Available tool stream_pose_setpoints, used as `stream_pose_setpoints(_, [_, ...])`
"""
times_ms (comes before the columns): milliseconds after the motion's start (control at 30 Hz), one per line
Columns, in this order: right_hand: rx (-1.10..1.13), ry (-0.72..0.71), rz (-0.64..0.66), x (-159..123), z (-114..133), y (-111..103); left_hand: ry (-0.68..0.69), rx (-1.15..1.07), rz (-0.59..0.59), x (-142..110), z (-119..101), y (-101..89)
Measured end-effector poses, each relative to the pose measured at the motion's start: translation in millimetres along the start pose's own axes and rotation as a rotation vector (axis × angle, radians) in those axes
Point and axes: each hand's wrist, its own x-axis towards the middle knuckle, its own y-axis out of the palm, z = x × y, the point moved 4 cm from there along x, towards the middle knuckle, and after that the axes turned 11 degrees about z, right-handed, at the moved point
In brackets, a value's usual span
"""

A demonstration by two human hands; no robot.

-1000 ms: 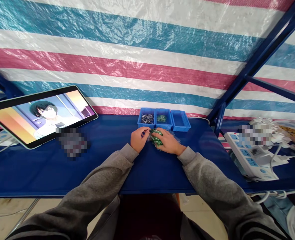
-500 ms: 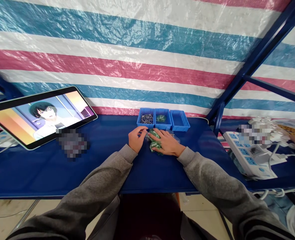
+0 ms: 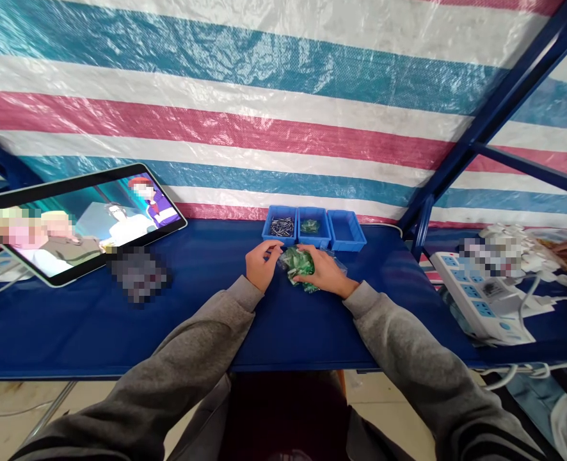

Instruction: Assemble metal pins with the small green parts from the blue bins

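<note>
A clear plastic bag (image 3: 340, 262) with green pieces (image 3: 302, 263) in it lies on the blue table in front of the bins. My right hand (image 3: 330, 274) is curved over the green pieces from the right, thumb and fingers closing around them. At the bag's left edge is my left hand (image 3: 262, 266), thumb and forefinger pinched together on what looks like the bag's film; the fingertips are small and partly hidden. Behind the hands stand a blue bin of small metal parts (image 3: 282, 226), a blue bin with green pieces (image 3: 310, 226) and a third blue bin (image 3: 346, 231).
On the left leans a tablet (image 3: 120, 224) playing a cartoon, with a blurred-out dark object (image 3: 139, 275) by its lower edge. To the right is a white power strip (image 3: 475, 298) with cables, near a pile of white items (image 3: 504, 246). A blue metal frame (image 3: 456, 173) rises there.
My right hand has gone from lying spread over the green pieces to curling around them. My left hand stays almost in place. The tablet picture has changed.
</note>
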Motion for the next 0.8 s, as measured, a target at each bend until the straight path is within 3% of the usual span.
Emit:
stream_pose_setpoints(200, [-0.182, -0.103, -0.116, -0.8, 0.6, 0.7, 0.018, 0.003, 0.005, 0.7, 2.7, 2.5])
stream_pose_setpoints(433, [-0.371, -0.041, -0.123, -9.6, 6.8, -0.7, 0.121, 0.143, 0.054, 0.1, -1.0, 1.9])
stream_pose_setpoints(600, [-0.374, 0.049, -0.138, -21.6, -2.0, -3.1, 0.179, 0.276, 0.263, -6.3, -2.9, 9.8])
stream_pose_setpoints(800, [-0.312, 0.118, -0.102, -30.8, -6.2, 4.2, 0.278, 0.513, 0.7, -25.1, 1.2, 29.2])
